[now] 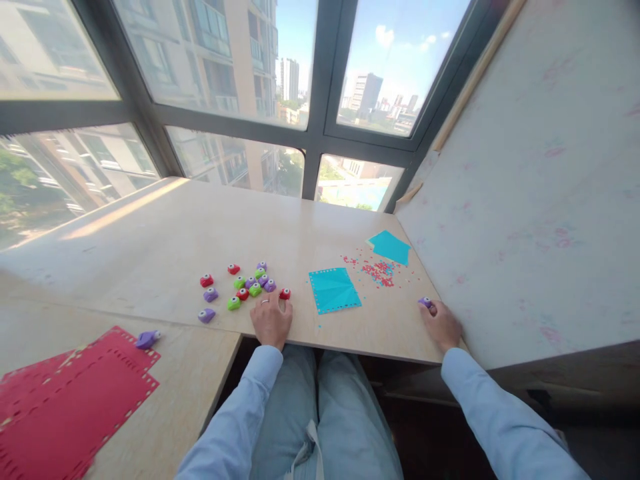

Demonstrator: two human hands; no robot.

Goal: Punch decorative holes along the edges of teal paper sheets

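My left hand (271, 320) rests at the table's front edge, palm down, its thumb and forefinger apart. Just beyond their tips sits a red craft punch (285, 293). Several purple, green and red craft punches stand in a loose cluster ahead of that hand, among them a green punch (234, 303). At the far right, by the wall, my right hand (443, 325) has its fingers curled round a small purple craft punch (425, 302). Between the hands lies a blue paper sheet (335, 291) with small holes along its top, left and bottom edges.
Red and blue paper bits (381, 273) are scattered behind and right of the blue sheet. More blue paper (391, 247) lies near the wall (540, 187). Red punched sheets (75, 407) and a larger purple punch (149, 339) occupy the left table. Windows rise behind.
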